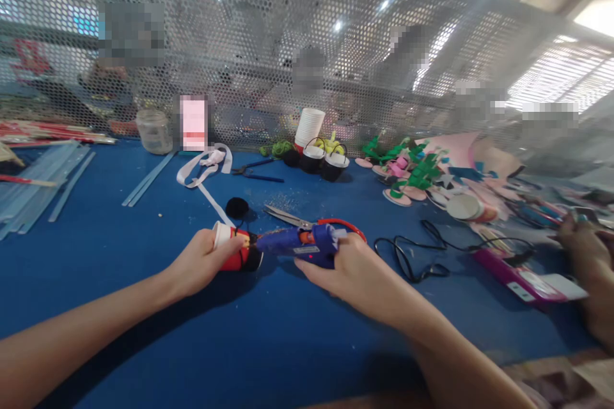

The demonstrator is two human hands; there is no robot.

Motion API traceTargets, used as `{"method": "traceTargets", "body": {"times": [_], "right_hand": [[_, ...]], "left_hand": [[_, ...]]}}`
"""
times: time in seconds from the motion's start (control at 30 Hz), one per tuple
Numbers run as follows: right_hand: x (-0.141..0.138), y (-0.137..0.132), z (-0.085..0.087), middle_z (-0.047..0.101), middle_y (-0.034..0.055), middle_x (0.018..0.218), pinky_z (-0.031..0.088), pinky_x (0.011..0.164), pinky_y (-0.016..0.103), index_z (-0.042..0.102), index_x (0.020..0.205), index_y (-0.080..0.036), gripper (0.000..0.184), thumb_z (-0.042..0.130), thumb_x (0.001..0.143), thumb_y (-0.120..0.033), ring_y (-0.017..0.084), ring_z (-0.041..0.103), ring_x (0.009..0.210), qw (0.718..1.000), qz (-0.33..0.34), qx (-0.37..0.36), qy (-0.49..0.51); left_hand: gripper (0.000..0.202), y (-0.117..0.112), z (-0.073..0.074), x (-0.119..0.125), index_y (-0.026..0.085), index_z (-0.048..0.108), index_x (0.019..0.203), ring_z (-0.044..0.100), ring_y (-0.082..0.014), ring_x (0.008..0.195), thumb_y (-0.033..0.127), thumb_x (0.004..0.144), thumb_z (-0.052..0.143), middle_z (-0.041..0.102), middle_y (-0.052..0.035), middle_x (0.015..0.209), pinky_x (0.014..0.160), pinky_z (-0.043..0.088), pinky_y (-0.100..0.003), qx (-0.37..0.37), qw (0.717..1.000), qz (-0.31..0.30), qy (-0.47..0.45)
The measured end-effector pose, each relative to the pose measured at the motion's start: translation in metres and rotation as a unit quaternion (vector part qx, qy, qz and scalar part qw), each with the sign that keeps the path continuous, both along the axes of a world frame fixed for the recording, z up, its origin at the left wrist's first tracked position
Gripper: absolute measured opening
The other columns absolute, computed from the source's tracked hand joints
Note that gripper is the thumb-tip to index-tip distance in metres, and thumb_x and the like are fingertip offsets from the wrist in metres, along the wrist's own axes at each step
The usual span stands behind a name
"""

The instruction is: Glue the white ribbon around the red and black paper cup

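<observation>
My left hand (204, 262) is closed around a small paper cup (233, 248) with a red body, white rim and black base, lying on its side on the blue table (268, 345). My right hand (352, 268) grips a blue glue gun (302, 244), its nozzle touching the cup's side. Red-handled scissors (311, 223) lie just behind the gun. A black pom-pom (236, 207) sits behind the cup.
A white ribbon (204, 172), a glass jar (153, 131), clear glue sticks (43, 179), stacked white cups (309, 126), black mini buckets (323, 163) and green-pink foam pieces (412, 172) lie further back. A black cable (412, 255) runs right. Another person's hand (582, 243) is at the right. Mesh fence behind.
</observation>
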State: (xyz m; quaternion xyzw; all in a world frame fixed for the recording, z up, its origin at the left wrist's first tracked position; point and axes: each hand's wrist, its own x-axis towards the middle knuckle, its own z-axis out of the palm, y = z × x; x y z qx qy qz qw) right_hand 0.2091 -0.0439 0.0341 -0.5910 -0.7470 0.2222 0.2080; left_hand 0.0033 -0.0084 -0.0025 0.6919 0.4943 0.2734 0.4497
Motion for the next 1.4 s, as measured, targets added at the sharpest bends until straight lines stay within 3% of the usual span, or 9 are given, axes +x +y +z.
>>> {"method": "traceTargets", "body": {"times": [0.3,0.77,0.93,1.07,1.2,1.3,1.4], "right_hand": [[-0.003,0.006,0.006,0.047,-0.0037,0.037,0.031,0.030,0.017,0.050,0.061,-0.017,0.016,0.050,0.066,-0.032,0.009,0.044,0.032,0.996,-0.052,-0.067,0.026],[-0.005,0.016,0.001,0.044,-0.0033,0.033,0.035,0.030,0.016,0.046,0.046,-0.016,0.025,0.049,0.068,-0.028,0.006,0.042,0.029,0.994,0.002,-0.073,0.081],[-0.002,0.017,0.001,0.045,-0.0034,0.035,0.037,0.033,0.018,0.051,0.052,-0.014,0.022,0.049,0.069,-0.029,0.007,0.042,0.030,0.989,0.001,-0.103,0.109],[0.005,0.024,-0.001,0.044,-0.0051,0.036,0.036,0.036,0.018,0.050,0.058,-0.013,0.019,0.050,0.069,-0.029,0.005,0.039,0.031,0.974,0.034,-0.113,0.192],[0.015,0.041,-0.005,0.051,-0.0035,0.050,0.038,0.042,0.019,0.051,0.071,-0.013,0.018,0.055,0.065,-0.029,0.007,0.045,0.042,0.963,-0.049,-0.040,0.261],[0.023,0.059,-0.012,0.055,-0.0006,0.059,0.038,0.045,0.019,0.053,0.073,-0.012,0.021,0.054,0.066,-0.032,0.007,0.048,0.047,0.973,-0.119,0.014,0.197],[0.031,0.080,-0.023,0.049,-0.0013,0.047,0.033,0.038,0.019,0.050,0.064,-0.013,0.028,0.047,0.070,-0.040,0.007,0.043,0.038,0.982,-0.157,0.011,0.109]], "left_hand": [[0.036,-0.005,-0.005,-0.004,0.018,0.028,0.050,0.020,-0.0064,0.045,0.040,0.077,0.035,0.022,0.0060,0.048,0.041,0.016,-0.022,0.066,0.996,-0.040,0.048],[0.036,-0.008,0.001,0.000,0.018,0.026,0.046,0.021,-0.0065,0.043,0.034,0.077,0.034,0.022,0.0059,0.046,0.042,0.018,-0.022,0.146,0.981,-0.069,0.109],[0.037,-0.006,-0.001,-0.001,0.018,0.025,0.046,0.020,-0.0067,0.044,0.036,0.077,0.034,0.021,0.0057,0.047,0.042,0.017,-0.022,0.131,0.985,-0.058,0.097],[0.037,-0.004,-0.003,-0.002,0.018,0.026,0.047,0.019,-0.0068,0.044,0.040,0.076,0.035,0.021,0.0058,0.047,0.041,0.016,-0.022,0.081,0.995,-0.030,0.058],[0.037,-0.004,-0.004,-0.003,0.018,0.028,0.047,0.020,-0.0068,0.044,0.040,0.075,0.037,0.022,0.0057,0.047,0.041,0.016,-0.022,0.076,0.996,-0.016,0.045],[0.036,-0.005,-0.004,-0.004,0.018,0.029,0.048,0.021,-0.0069,0.045,0.040,0.075,0.038,0.023,0.0056,0.048,0.042,0.017,-0.022,0.084,0.996,-0.014,0.037],[0.036,-0.006,-0.002,-0.004,0.017,0.030,0.048,0.022,-0.0071,0.046,0.041,0.075,0.037,0.023,0.0055,0.049,0.042,0.017,-0.022,0.088,0.995,-0.020,0.034]]}}
